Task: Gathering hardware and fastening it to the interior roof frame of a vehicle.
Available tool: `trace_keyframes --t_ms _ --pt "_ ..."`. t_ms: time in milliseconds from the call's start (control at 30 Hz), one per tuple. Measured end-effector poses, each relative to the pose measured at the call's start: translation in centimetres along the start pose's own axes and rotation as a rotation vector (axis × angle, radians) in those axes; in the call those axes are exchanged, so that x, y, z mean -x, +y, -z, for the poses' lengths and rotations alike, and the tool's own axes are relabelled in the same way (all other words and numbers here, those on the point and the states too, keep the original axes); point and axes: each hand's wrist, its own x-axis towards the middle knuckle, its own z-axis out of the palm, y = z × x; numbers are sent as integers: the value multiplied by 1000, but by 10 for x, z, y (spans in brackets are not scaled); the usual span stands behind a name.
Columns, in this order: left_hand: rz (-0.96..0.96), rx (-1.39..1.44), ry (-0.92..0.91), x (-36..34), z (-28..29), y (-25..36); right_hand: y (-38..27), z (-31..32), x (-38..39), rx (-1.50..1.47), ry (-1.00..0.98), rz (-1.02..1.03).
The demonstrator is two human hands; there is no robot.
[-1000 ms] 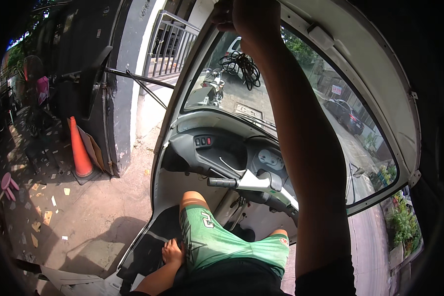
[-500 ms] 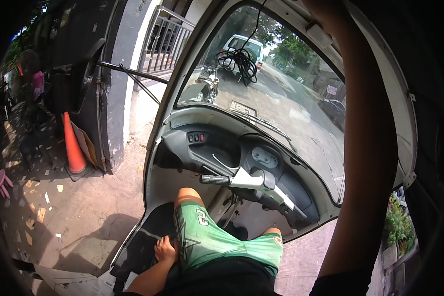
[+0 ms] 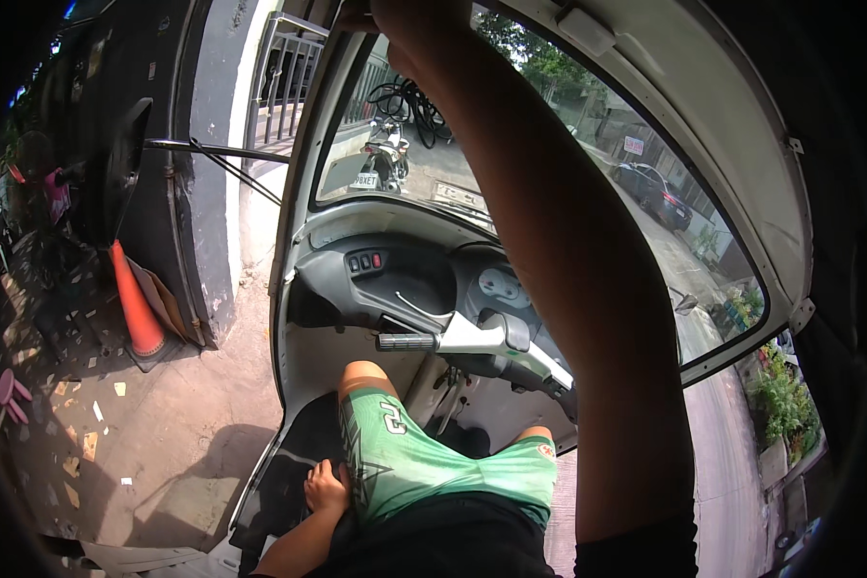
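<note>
Right hand (image 3: 416,27): raised at 12 o'clock; grip cannot be determined. Tangled black cable bundle (image 3: 422,113): at its 6 o'clock, long axis 10-to-4, well apart from the left hand (image 3: 327,487), whose fingers are bent beside green fabric shorts (image 3: 419,464).

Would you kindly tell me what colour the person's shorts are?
The shorts are green with black markings, showing best in the head view.
</note>
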Motion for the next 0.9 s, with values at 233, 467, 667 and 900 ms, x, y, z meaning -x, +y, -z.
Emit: trace_keyframes --t_ms 233,467,667,900 --pt "7 34 5 0 -17 -13 -19 38 -6 310 -132 26" --pt "-23 31 28 -1 -15 -10 -60 77 -34 897 -105 313" --pt "-5 59 44 4 -8 -10 -102 62 -25 1116 -159 271" --pt "16 63 2 0 -1 -5 -107 71 -51 1080 -217 223"
